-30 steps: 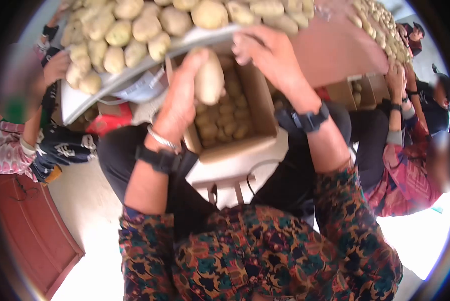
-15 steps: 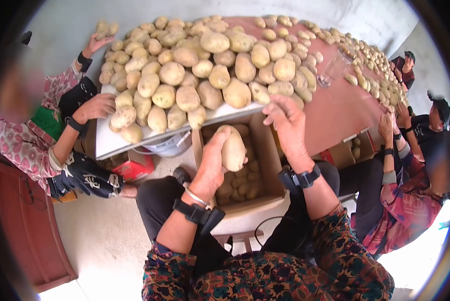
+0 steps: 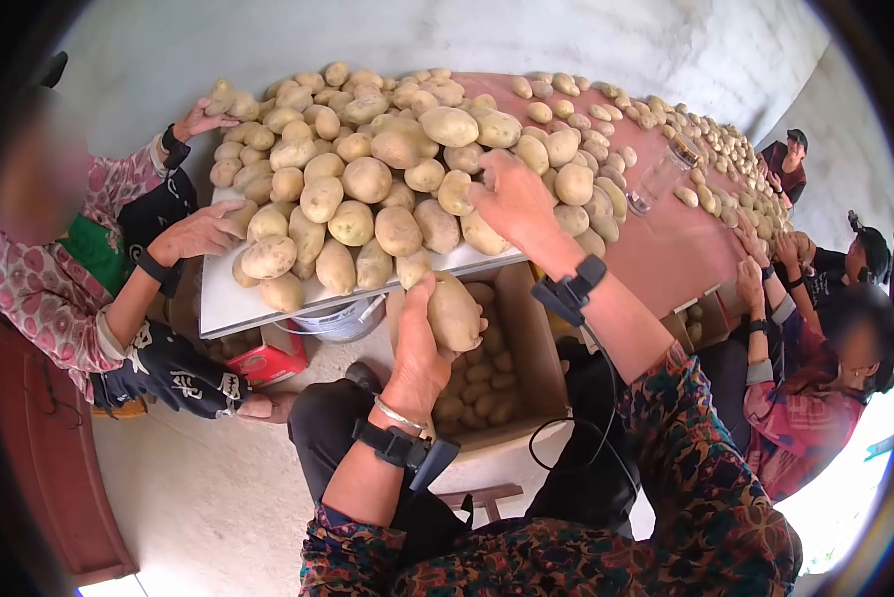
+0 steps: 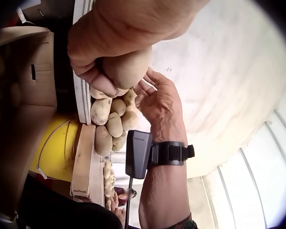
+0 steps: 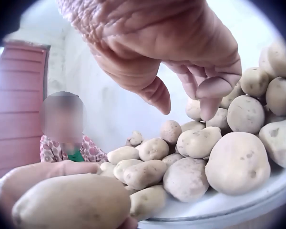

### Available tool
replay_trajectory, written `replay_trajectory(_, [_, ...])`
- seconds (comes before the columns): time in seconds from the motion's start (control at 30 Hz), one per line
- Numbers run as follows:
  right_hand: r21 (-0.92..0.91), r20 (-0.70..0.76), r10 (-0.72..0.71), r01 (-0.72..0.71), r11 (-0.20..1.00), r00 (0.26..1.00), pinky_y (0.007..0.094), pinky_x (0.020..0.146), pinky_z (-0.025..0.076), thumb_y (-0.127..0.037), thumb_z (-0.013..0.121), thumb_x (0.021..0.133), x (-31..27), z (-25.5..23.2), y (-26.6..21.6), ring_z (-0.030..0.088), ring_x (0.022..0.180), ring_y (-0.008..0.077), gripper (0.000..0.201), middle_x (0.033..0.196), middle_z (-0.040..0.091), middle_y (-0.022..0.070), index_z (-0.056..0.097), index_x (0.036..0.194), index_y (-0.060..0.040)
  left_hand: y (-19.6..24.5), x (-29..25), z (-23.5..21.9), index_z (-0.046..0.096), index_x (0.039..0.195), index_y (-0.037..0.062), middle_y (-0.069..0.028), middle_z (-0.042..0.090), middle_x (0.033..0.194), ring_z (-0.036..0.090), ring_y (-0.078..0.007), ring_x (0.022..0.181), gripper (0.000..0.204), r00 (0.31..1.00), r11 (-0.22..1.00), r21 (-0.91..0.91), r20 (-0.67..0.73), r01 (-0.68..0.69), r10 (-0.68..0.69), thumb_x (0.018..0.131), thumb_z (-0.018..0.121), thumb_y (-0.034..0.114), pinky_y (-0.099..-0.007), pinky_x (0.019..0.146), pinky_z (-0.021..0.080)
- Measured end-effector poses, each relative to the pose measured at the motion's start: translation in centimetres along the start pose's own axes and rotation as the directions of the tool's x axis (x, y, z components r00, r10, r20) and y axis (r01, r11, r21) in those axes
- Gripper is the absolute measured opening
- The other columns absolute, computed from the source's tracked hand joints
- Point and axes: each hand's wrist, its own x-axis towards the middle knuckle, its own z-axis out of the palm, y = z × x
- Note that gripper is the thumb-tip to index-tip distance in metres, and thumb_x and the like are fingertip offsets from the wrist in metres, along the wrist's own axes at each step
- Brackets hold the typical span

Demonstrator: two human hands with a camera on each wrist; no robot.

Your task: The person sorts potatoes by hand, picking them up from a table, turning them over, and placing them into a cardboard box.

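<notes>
My left hand (image 3: 419,356) holds a large potato (image 3: 454,312) over the cardboard box (image 3: 521,438), thumb and fingers curled round it. In the left wrist view the same potato (image 4: 127,68) is gripped from above. Over the front of the potato heap (image 3: 367,179), my right hand (image 3: 518,202) hovers with bent, parted fingers. The right wrist view has that hand (image 5: 167,52) above the heap, a gap between thumb and fingers and nothing held. Below it lies a big round potato (image 5: 237,163). Several potatoes (image 3: 479,373) fill the box's lower part.
A person at the left (image 3: 69,269) has both hands at the heap. A glass jar (image 3: 658,179) stands on the red tabletop (image 3: 656,244). Under the table are a bucket (image 3: 332,321) and a red box (image 3: 268,360). More people sit along the right.
The view has tilted up since the earliest frame, showing more of the table. My right hand has moved from the table's edge in over the heap. The left still holds its potato.
</notes>
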Motion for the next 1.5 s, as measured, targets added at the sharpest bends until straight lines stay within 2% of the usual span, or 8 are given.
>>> replay_trajectory(0.13, [-0.241, -0.231, -0.273, 0.217, 0.946, 0.934, 0.0465, 0.084, 0.047, -0.015, 0.063, 0.077, 4.9, 1.7, 0.0, 0.055, 0.104, 0.0368, 0.028, 0.109, 0.059, 0.0185, 0.056, 0.101, -0.0017, 0.0, 0.2, -0.3, 0.050, 0.114, 0.0077, -0.0169, 0.064, 0.090, 0.066, -0.0314, 0.078, 0.048, 1.000, 0.998, -0.063, 0.010, 0.003, -0.002, 0.091, 0.049, 0.050, -0.0383, 0.061, 0.051])
replay_trajectory(0.27, [-0.363, -0.079, -0.349, 0.299, 0.882, 0.934, 0.0476, 0.091, 0.042, -0.013, 0.061, 0.077, 8.3, 2.4, -0.7, 0.054, 0.107, 0.0349, 0.034, 0.109, 0.059, 0.0182, 0.054, 0.109, -0.0025, 0.1, 0.1, -0.3, 0.049, 0.114, 0.0080, -0.0164, 0.065, 0.090, 0.066, -0.0308, 0.076, 0.046, 1.000, 0.996, -0.084, 0.022, 0.004, -0.002, 0.092, 0.048, 0.048, -0.0379, 0.060, 0.051])
replay_trajectory(0.6, [-0.483, 0.088, -0.126, 0.153, 0.862, 0.988, 0.0480, 0.094, 0.040, -0.020, 0.061, 0.076, 10.7, 4.3, -1.8, 0.050, 0.112, 0.0340, 0.043, 0.115, 0.057, 0.0185, 0.054, 0.115, -0.0048, 1.0, -0.4, 0.1, 0.049, 0.114, 0.0070, -0.0160, 0.065, 0.090, 0.066, -0.0293, 0.074, 0.046, 1.000, 0.999, -0.027, 0.010, -0.025, 0.025, 0.092, 0.047, 0.048, -0.0366, 0.059, 0.051])
replay_trajectory(0.73, [-0.203, -0.190, -0.188, 0.149, 0.968, 0.964, 0.0467, 0.096, 0.042, -0.030, 0.067, 0.072, 7.9, 3.0, -0.9, 0.052, 0.111, 0.0375, 0.056, 0.118, 0.057, 0.0182, 0.054, 0.122, -0.0075, 1.1, 0.3, -0.5, 0.048, 0.114, 0.0046, -0.0172, 0.065, 0.088, 0.066, -0.0300, 0.072, 0.050, 1.000, 1.000, -0.009, -0.018, -0.009, 0.009, 0.091, 0.049, 0.049, -0.0360, 0.057, 0.051])
replay_trajectory(0.8, [0.343, -0.196, -0.173, 0.233, 0.910, 0.965, 0.0473, 0.092, 0.046, -0.029, 0.068, 0.072, 5.1, 1.5, -0.3, 0.058, 0.104, 0.0415, 0.061, 0.117, 0.060, 0.0205, 0.052, 0.126, -0.0058, 1.2, 0.2, -0.4, 0.048, 0.114, 0.0037, -0.0178, 0.065, 0.087, 0.066, -0.0303, 0.072, 0.051, 0.999, 0.999, 0.019, -0.030, -0.039, 0.040, 0.091, 0.049, 0.050, -0.0355, 0.055, 0.052])
replay_trajectory(0.87, [0.373, -0.260, -0.309, 0.391, 0.841, 0.915, 0.0305, 0.090, 0.045, -0.019, 0.054, 0.091, 1.1, -0.5, -0.8, 0.057, 0.104, 0.0216, 0.036, 0.111, 0.062, 0.0143, 0.055, 0.122, -0.0006, 1.1, 0.5, -0.8, 0.049, 0.112, 0.0030, -0.0173, 0.065, 0.087, 0.067, -0.0304, 0.072, 0.051, 0.996, 0.993, 0.087, -0.022, -0.080, 0.083, 0.090, 0.051, 0.049, -0.0387, 0.057, 0.052])
replay_trajectory(0.97, [0.948, -0.066, -0.033, 0.073, 0.311, 0.997, 0.0280, 0.091, 0.047, -0.008, 0.054, 0.085, -3.1, -0.6, 1.3, 0.058, 0.105, 0.0168, 0.040, 0.114, 0.061, 0.0077, 0.055, 0.123, 0.0047, 1.0, 0.9, -1.1, 0.051, 0.112, 0.0028, -0.0172, 0.065, 0.089, 0.067, -0.0305, 0.073, 0.050, 0.997, 0.989, 0.135, -0.036, -0.056, 0.061, 0.089, 0.052, 0.047, -0.0397, 0.059, 0.052])
replay_trajectory(1.5, [0.987, 0.159, 0.000, -0.159, -0.023, 0.987, 0.0304, 0.096, 0.047, -0.012, 0.053, 0.092, -9.7, -2.5, 8.3, 0.059, 0.109, 0.0191, 0.038, 0.119, 0.061, 0.0117, 0.052, 0.126, 0.0058, -5.9, 3.2, -1.5, 0.054, 0.114, -0.0009, -0.0123, 0.060, 0.105, 0.061, -0.0215, 0.093, 0.054, 0.996, 0.666, 0.741, -0.090, 0.079, -0.017, 0.081, 0.067, 0.039, -0.0396, 0.076, 0.052])
